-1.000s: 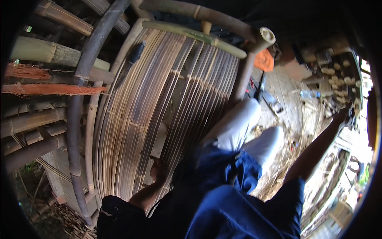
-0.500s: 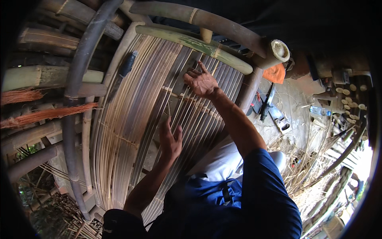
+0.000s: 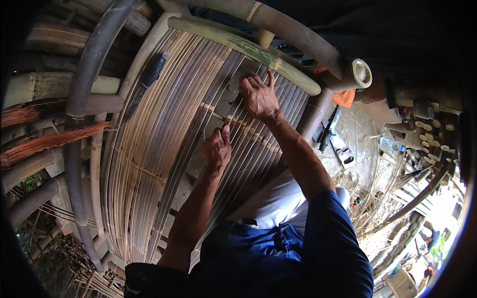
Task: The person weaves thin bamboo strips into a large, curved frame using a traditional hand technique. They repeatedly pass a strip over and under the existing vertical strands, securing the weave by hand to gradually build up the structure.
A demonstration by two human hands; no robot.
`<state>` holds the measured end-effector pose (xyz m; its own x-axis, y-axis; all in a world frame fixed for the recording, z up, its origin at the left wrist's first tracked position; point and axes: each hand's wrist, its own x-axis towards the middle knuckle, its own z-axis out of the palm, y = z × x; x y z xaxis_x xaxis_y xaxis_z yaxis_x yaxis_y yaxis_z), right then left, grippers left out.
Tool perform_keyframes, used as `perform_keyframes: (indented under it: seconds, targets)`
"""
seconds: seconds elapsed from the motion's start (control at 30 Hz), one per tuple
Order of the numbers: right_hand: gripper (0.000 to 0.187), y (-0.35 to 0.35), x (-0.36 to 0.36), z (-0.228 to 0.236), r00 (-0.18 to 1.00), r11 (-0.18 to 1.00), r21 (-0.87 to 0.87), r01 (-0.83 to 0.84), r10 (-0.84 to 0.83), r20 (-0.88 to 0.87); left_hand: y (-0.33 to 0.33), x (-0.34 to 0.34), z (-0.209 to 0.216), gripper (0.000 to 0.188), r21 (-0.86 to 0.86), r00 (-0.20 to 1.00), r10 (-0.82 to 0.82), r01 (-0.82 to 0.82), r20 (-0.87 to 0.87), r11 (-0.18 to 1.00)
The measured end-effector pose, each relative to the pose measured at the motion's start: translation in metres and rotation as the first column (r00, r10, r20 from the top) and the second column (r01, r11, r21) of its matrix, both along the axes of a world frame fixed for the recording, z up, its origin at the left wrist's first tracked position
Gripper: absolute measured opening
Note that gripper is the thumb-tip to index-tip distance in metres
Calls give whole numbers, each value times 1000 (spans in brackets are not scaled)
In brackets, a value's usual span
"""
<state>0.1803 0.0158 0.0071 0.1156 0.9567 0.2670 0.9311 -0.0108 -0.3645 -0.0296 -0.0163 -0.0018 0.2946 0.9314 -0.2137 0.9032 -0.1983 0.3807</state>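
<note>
A bamboo seat of long thin slats (image 3: 164,99) lies before me, with a gap between slats near its middle. My left hand (image 3: 217,147) is closed at that gap, thumb pressed to curled fingers beside the bamboo crosspiece (image 3: 211,110). What it pinches is too small to make out. Farther up, my right hand (image 3: 259,95) bends over the slats below the green bamboo rail (image 3: 223,40). Most of its fingers are curled down, with one finger straighter; anything in its grip is hidden. A knife with a dark wrapped handle (image 3: 155,69) rests on the slats at the far left.
Thick bamboo poles (image 3: 79,94) frame the left side, with orange fibre bundles (image 3: 54,143) hanging there. A handsaw (image 3: 342,148), an orange cloth (image 3: 344,98) and a plastic bottle (image 3: 391,144) lie on the floor at right. Shavings (image 3: 367,198) litter the ground.
My left hand has moved up toward the crosspiece and closed from spread fingers. My right hand has turned downward, its fingers now lower over the slats. The view has shifted slightly.
</note>
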Motion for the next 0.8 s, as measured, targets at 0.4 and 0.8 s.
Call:
perform_keyframes:
  seconds: [0.4,0.8]
  targets:
    - [18,11,-4,5,1000,982,-186,-23,22,-6,4,-12,-5,54,-94,989,-13,27,148,995]
    - [21,14,-65,45,946,722,-691,-11,232,228,27,-14,-33,40,-249,947,95,-16,307,968]
